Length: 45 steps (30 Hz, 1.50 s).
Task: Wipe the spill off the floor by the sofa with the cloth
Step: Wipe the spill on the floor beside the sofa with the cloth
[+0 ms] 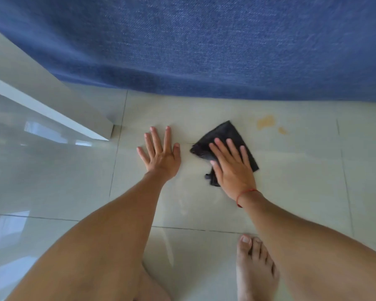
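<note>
Glossy pale tile floor (291, 192), blue fabric sofa (204, 44), white furniture (41, 101) left

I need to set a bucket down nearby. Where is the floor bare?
Bare tile lies right of the cloth, below the spill, and between the forearms. It is crowded between the left hand and right hand, and by the white furniture.

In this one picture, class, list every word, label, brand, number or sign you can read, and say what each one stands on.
None: no text can be read anywhere.
The dark cloth shows no tag or print.
The blue sofa fabric is plain.
The floor tiles carry only a yellowish spill.
The red wrist string has no lettering.
</note>
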Available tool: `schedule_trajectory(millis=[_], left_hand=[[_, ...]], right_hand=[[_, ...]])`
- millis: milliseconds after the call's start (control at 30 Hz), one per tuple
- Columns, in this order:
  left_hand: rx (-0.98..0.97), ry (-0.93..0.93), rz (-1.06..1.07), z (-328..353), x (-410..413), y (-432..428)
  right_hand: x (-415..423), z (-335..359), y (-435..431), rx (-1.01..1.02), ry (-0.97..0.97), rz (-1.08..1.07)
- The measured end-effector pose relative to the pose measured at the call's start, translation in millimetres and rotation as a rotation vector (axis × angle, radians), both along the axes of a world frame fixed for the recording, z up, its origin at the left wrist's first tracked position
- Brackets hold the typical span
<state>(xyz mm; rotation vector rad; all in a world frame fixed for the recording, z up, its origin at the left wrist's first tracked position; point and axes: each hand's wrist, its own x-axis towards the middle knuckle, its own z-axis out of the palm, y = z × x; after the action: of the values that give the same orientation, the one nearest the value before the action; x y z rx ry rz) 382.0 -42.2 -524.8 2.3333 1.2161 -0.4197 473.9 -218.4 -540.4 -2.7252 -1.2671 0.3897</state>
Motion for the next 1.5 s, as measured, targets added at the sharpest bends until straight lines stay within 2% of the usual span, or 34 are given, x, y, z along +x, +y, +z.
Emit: schedule_trajectory(millis=[133,267,367,467,633,800,1000,1233,1400,1500], left_hand=[[-0.025,0.051,-0.017,-3.7,-1.8,2.5],[-0.054,0.09,-0.029,-1.4,1.0,6.0],[-0.068,0.113,-0.04,-1.3,2.2,7.0],[-0.086,0.124,-0.034,-0.2,2.5,8.4],[-0.031,0.047,0.041,4.5,14.3,-5.6],[-0.048,0.036,-0.043,0.5,38.2,-28.5],[-0.139,0.114,-0.07,2.9,39.6,-18.6],[-0.175,0.146,-0.075,6.0,41.7,-16.7],[-0.182,0.143,-0.072,8.7,41.2,-17.5],[-0.179,0.137,-0.077,9.1,39.4,-17.5]], right_hand=[[36.2,4.5,-21.6,-0.064,0.017,-0.233],[57.7,1.5,19.1,-0.019,0.054,-0.393],[53.1,-1.7,50.7,-0.009,0.059,-0.352],[32.7,-0.6,63.6,0.006,0.075,-0.221],[3.1,1.6,11.9,0.019,0.087,-0.05],[29.0,1.7,-47.4,-0.009,0.04,-0.226],[67.2,-0.8,0.3,0.015,0.076,-0.496],[47.1,-3.6,57.7,0.039,0.068,-0.377],[20.5,-3.9,16.3,0.086,0.044,-0.22],[26.6,-6.2,-20.3,0.084,0.032,-0.321]])
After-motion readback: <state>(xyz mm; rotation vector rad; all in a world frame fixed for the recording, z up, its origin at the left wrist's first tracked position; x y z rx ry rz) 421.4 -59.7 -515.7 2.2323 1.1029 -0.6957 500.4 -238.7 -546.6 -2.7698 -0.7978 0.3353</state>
